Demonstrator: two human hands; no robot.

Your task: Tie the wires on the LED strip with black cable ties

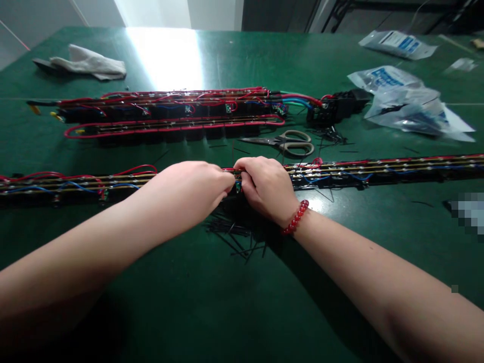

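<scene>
One wired strip [378,170] under both hands [266,186]

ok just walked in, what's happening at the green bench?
Someone's left hand and right hand are close together on a long wired strip, fingers curled in; what they pinch is hidden. Loose black ties lie just in front of it. Behind it are grey-handled scissors, lying unused, and a bundled wired assembly with a black connector end. Clear bags sit at the far right.
</scene>
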